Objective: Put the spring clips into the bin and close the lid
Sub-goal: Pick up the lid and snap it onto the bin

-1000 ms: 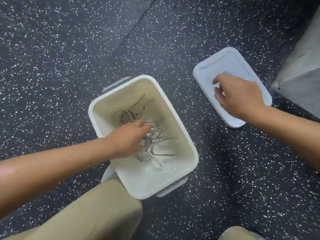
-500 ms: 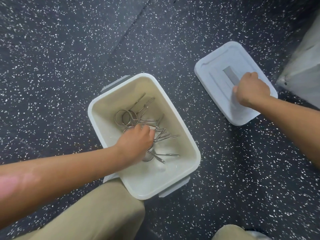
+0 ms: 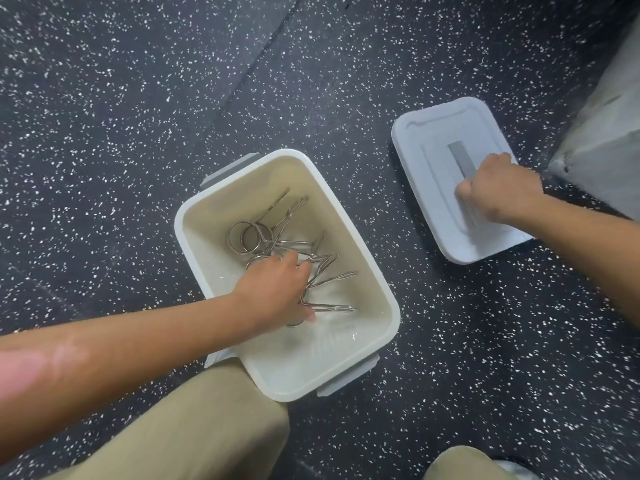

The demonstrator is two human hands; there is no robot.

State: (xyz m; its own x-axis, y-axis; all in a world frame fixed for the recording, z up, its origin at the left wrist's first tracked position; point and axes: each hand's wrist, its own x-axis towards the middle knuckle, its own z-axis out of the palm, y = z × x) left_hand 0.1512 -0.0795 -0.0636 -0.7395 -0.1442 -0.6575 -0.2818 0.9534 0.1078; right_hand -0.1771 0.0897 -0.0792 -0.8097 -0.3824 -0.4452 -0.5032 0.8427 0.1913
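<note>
A white rectangular bin (image 3: 377, 282) stands open on the speckled floor, with several metal spring clips (image 3: 252, 237) lying inside. My left hand (image 3: 277, 289) is down inside the bin, its fingers curled on the clips beneath it. The pale grey lid (image 3: 429, 157) lies flat on the floor to the right of the bin. My right hand (image 3: 495, 188) is closed around the grey handle on top of the lid.
The dark speckled rubber floor (image 3: 138, 116) surrounds the bin. A grey concrete block (image 3: 602, 133) sits at the right edge, close behind the lid. My knees in tan trousers (image 3: 194, 427) are at the bottom, one touching the bin's near corner.
My right hand moved from resting flat on the lid to closing its fingers around the lid's handle. My left hand stayed in the bin over the clips, curling slightly.
</note>
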